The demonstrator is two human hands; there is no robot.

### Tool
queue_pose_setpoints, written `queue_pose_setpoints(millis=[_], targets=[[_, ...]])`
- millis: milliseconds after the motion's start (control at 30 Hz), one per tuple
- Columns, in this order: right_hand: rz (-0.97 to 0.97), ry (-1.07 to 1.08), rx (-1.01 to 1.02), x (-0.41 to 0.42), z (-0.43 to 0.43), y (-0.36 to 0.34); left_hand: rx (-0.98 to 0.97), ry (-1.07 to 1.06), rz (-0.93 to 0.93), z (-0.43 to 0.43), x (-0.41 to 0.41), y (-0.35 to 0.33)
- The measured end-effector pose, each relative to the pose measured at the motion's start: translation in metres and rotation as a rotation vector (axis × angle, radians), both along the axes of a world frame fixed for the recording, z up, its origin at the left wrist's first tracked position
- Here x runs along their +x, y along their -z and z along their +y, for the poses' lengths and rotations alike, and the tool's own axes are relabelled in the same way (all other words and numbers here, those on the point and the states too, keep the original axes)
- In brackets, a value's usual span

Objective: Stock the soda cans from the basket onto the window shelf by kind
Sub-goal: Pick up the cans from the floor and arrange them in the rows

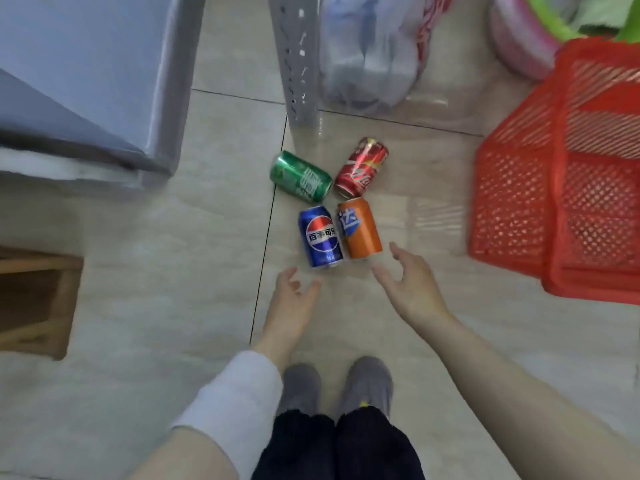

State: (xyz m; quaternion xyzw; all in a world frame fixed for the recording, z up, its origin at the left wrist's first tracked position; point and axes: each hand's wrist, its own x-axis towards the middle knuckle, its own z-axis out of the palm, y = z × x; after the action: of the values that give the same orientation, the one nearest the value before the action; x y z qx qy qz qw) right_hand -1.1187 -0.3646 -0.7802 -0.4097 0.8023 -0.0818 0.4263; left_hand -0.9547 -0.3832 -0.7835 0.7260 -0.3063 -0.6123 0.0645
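Note:
Several soda cans lie on their sides on the tiled floor: a green can (300, 177), a red can (361, 167), a blue can (320, 236) and an orange can (360, 228). My left hand (292, 299) hovers just below the blue can, fingers loosely spread, holding nothing. My right hand (412, 284) reaches in beside the orange can's lower end, fingers spread, also empty. A red plastic basket (554, 188) lies tipped at the right, its inside partly hidden. The window shelf is not in view.
A grey metal shelf post (297, 60) stands just beyond the cans, with a clear plastic bag (370, 53) beside it. A grey cabinet (86, 77) fills the upper left. A wooden stool (34, 299) is at the left edge. My feet (336, 386) are below the hands.

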Motion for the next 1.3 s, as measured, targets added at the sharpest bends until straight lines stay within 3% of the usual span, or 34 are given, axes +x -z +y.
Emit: queue_pose_setpoints(millis=[233, 367, 500, 700, 833, 933, 1300], targets=[[-0.001, -0.036, -0.098, -0.001, -0.041, 0.129, -0.220, -0.090, -0.137, -0.039, -0.035, 0.142], [0.037, -0.052, -0.128, -0.002, -0.044, 0.150, -0.261, -0.024, -0.181, -0.045, -0.040, 0.153], [-0.042, 0.031, -0.121, -0.001, -0.051, 0.157, -0.249, -0.034, -0.033, -0.048, -0.037, 0.158], [-0.462, 0.341, -0.115, -0.013, -0.049, 0.133, -0.129, -0.141, 0.288, -0.049, -0.029, 0.132], [-0.651, 0.548, -0.048, -0.019, -0.025, 0.070, -0.111, -0.132, 0.415, -0.038, -0.023, 0.068], [-0.694, 0.550, -0.047, -0.017, 0.000, -0.010, -0.077, -0.136, 0.477, -0.022, -0.020, -0.009], [-0.752, 0.673, -0.133, -0.012, 0.076, -0.393, -0.040, -0.025, 0.473, 0.033, -0.024, -0.396]])
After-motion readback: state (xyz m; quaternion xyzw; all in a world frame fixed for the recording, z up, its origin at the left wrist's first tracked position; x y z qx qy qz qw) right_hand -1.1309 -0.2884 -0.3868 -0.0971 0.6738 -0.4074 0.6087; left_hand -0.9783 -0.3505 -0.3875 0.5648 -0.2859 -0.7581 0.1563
